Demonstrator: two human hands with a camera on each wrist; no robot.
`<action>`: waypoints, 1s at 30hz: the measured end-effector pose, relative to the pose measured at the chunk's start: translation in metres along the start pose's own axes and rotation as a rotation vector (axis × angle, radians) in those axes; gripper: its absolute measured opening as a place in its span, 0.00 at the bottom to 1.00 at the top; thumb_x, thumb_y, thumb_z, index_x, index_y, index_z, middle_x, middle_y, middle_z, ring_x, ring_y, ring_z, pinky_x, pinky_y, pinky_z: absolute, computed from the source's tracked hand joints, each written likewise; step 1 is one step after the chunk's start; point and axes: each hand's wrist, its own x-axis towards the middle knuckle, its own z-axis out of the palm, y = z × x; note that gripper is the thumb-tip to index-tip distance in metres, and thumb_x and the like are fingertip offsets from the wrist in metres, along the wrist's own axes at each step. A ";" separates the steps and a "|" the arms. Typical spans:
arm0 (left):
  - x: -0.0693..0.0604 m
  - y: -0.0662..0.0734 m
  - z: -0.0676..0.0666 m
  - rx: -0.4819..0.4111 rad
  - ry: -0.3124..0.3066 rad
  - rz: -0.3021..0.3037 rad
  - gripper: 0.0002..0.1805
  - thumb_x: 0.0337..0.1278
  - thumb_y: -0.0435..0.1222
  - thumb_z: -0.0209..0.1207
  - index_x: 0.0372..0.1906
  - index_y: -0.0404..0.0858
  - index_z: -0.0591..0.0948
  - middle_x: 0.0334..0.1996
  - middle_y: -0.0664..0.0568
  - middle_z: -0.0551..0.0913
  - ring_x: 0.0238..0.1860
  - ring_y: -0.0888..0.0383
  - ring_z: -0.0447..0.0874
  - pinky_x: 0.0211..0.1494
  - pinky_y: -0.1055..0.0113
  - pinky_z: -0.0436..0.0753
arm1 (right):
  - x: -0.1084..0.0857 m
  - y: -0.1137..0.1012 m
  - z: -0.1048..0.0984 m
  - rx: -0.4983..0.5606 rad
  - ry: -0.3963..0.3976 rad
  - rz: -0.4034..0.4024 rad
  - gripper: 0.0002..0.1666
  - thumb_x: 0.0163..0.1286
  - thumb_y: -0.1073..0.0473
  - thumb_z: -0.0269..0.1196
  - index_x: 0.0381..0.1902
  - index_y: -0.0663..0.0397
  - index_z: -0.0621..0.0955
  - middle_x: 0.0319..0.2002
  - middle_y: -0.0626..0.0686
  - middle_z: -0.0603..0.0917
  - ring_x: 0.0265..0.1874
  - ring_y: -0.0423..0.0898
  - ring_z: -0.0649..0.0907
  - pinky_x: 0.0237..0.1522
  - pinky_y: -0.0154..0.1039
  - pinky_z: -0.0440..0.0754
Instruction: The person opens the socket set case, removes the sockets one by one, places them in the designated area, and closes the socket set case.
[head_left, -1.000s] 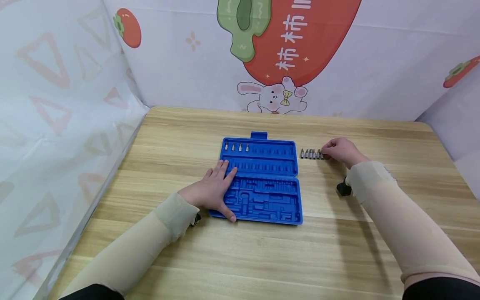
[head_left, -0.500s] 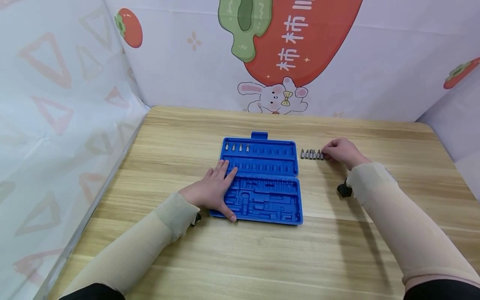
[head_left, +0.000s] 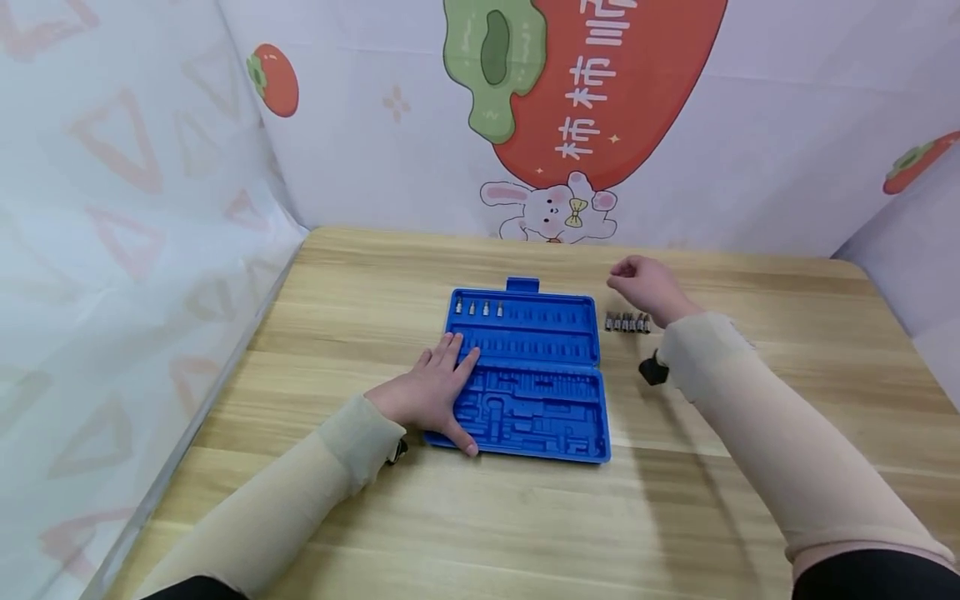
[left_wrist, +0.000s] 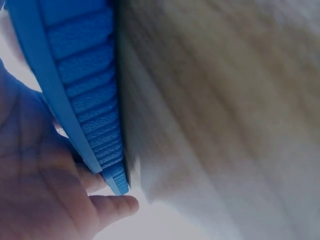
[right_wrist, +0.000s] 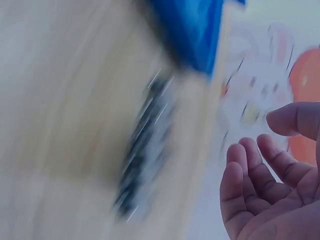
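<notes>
An open blue plastic case point(head_left: 525, 330) lies flat on the table, its moulded slots facing up. Several small metal screwdriver bits point(head_left: 486, 309) sit in the left of its top row. My left hand point(head_left: 429, 392) rests spread on the case's left edge; the left wrist view shows its palm point(left_wrist: 40, 175) beside the case wall point(left_wrist: 95, 110). Right of the case, several more bits point(head_left: 628, 322) stand close together in a row. Over and behind that row is my right hand point(head_left: 651, 288), fingers loosely bent. The right wrist view shows thumb and fingers point(right_wrist: 280, 175) apart, with nothing between them.
The wooden table point(head_left: 525, 525) reaches back to a white printed cloth point(head_left: 360, 158) hanging behind it. Another patterned cloth point(head_left: 142, 275) hangs along the left edge. The case's latch tab point(head_left: 522, 285) sticks out at the back.
My right hand has left the right end of the row of bits and moved left and away from me. My left hand stays on the case. The head view has tilted up slightly.
</notes>
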 end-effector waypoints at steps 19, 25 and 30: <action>0.003 0.002 0.006 0.001 0.006 0.012 0.81 0.35 0.71 0.74 0.85 0.40 0.39 0.82 0.38 0.28 0.81 0.44 0.20 0.80 0.45 0.37 | 0.026 -0.074 0.101 -0.194 -0.128 -0.179 0.10 0.73 0.58 0.62 0.34 0.58 0.83 0.28 0.51 0.84 0.30 0.47 0.79 0.33 0.38 0.73; 0.002 0.002 0.004 0.007 0.002 0.002 0.81 0.35 0.72 0.73 0.85 0.40 0.39 0.82 0.38 0.27 0.81 0.44 0.20 0.80 0.45 0.36 | 0.033 -0.080 0.114 -0.195 -0.096 -0.166 0.12 0.72 0.58 0.62 0.28 0.56 0.81 0.24 0.50 0.80 0.27 0.47 0.77 0.32 0.39 0.72; 0.001 0.001 0.001 0.013 -0.003 -0.010 0.81 0.35 0.72 0.73 0.85 0.40 0.39 0.82 0.39 0.27 0.81 0.43 0.19 0.80 0.45 0.36 | 0.037 -0.088 0.121 -0.216 -0.061 -0.115 0.17 0.72 0.57 0.64 0.21 0.54 0.77 0.19 0.48 0.73 0.24 0.47 0.75 0.31 0.40 0.72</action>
